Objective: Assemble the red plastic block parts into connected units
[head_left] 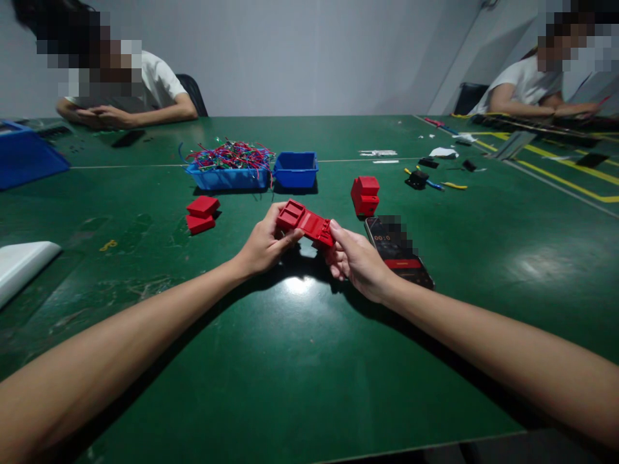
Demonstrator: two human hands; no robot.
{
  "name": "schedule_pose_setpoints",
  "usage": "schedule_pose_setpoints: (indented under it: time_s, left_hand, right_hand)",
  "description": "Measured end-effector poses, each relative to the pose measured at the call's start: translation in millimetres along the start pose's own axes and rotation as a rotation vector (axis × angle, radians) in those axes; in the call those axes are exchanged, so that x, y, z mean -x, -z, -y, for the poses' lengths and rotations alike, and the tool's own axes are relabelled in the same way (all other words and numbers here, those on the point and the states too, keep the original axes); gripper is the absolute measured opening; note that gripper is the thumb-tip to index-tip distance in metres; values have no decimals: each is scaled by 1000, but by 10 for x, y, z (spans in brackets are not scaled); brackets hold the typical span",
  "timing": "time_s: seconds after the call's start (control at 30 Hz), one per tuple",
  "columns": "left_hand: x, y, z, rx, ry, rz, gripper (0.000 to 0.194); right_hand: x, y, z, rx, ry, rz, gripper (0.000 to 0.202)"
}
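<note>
A red plastic piece [309,223] with recessed compartments is held between both hands above the green table. My left hand [267,243] grips its left end, thumb along the lower edge. At the right end, the fingers of my right hand [356,259] are closed on the same piece. Two flat red blocks [202,214] lie to the left, and another red block [366,196] stands behind and to the right. A phone [399,254] with a lit screen lies beside my right hand.
Behind the hands on the green table [290,386] are a blue bin of tangled wires [229,171] and a smaller blue bin [295,170]. Tools [418,178] and scraps lie at the right. Two people sit across. A white object [22,267] lies at the left.
</note>
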State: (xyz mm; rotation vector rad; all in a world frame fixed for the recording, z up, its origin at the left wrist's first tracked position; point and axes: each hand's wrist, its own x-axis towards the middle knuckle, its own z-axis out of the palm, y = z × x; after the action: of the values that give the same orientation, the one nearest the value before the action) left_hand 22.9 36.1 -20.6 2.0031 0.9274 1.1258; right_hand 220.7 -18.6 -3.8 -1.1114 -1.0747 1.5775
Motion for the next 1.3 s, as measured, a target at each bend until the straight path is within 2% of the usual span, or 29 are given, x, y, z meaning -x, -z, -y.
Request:
schedule_pose_setpoints:
  time_s: [0.23, 0.47, 0.53, 0.67, 0.77, 1.0, 1.07, 1.2, 1.3]
  left_hand:
    - [-13, 7, -62, -72, 75, -20, 68]
    - [-3, -3, -99, -83, 113, -28, 61]
    - [15, 5, -106, -149, 52, -22, 63]
    - [46, 22, -74, -249, -161, -2, 70]
    - [56, 25, -42, -247, -197, 12, 63]
    - [70, 23, -68, -234, -173, -10, 55]
    - [91, 23, -68, -231, -246, -16, 52]
    - [143, 20, -26, -251, -493, 19, 57]
    - [157, 20, -20, -277, -534, 21, 58]
  right_hand:
    - [0, 12, -31, 24, 113, 90, 51]
    - [3, 6, -41, 16, 103, 100, 45]
    - [-11, -3, -29, -28, 57, 77, 42]
    - [-38, -19, 22, -116, -52, 0, 45]
    - [-45, -22, 49, -132, -85, -15, 48]
    - [-48, -33, 30, -138, -52, -39, 41]
    - [-49, -38, 24, -135, -39, -38, 34]
    - [-40, -50, 31, -110, -17, 24, 26]
    - [-26, -59, 46, -92, -9, 28, 24]
